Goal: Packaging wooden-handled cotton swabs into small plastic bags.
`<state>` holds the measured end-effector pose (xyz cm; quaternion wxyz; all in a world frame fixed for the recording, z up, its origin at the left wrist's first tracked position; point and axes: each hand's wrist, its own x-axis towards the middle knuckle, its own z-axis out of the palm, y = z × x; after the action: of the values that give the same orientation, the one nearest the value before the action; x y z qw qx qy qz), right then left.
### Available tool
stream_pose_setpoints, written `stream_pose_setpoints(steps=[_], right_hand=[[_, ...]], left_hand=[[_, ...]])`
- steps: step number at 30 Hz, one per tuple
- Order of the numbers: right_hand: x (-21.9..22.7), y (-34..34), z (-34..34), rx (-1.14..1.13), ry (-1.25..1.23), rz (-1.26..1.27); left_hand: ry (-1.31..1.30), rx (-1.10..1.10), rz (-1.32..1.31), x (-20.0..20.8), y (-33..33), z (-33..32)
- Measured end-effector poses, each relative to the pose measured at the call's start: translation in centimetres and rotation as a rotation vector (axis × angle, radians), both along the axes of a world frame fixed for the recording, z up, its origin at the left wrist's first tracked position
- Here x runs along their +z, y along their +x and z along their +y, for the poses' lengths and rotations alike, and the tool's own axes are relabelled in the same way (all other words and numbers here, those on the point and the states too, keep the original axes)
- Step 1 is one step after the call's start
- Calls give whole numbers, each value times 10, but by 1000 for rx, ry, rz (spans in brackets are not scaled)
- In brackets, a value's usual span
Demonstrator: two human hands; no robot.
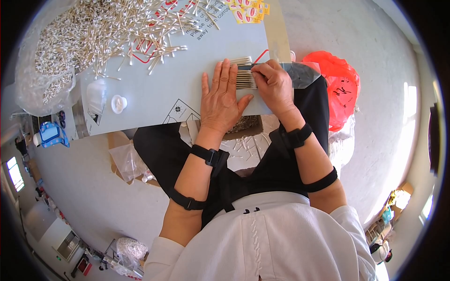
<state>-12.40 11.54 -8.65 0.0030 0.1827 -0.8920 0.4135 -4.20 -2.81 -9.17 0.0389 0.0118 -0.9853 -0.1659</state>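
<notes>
A row of cotton swabs (244,80) lies side by side near the table's front edge, between my two hands. My left hand (219,100) is flat at the row's left end, its fingers stretched out and the fingertips covering part of it. At the right end, my right hand (275,89) is closed, with thumb and forefinger pinched together. Whatever sits in that pinch is hidden. Just beyond the fingers, more swabs (241,61) lie together. A greyish see-through plastic film (304,75) extends from beside my right hand over the table's right edge.
Loose cotton swabs (112,33) are heaped at the far left, beside a clear bag (23,84). A small round white container (118,104) stands nearer. Yellow-and-white packets (248,11) lie at the back. A red plastic bag (340,89) is right of the table; an open carton (246,129) is below.
</notes>
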Motion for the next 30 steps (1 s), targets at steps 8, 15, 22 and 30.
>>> stream_pose_setpoints(steps=[8, 15, 22, 30], right_hand=[[-1, -22, -7, 15, -30, 21], [-3, -24, -8, 28, 15, 25], [-3, -32, -10, 86, -16, 0], [-7, -77, -23, 149, 37, 170]], left_hand=[[-2, 0, -8, -1, 0, 0], [-2, 0, -18, 0, 0, 1], [-6, 1, -16, -1, 1, 0], [-2, -28, 28, -1, 0, 1]])
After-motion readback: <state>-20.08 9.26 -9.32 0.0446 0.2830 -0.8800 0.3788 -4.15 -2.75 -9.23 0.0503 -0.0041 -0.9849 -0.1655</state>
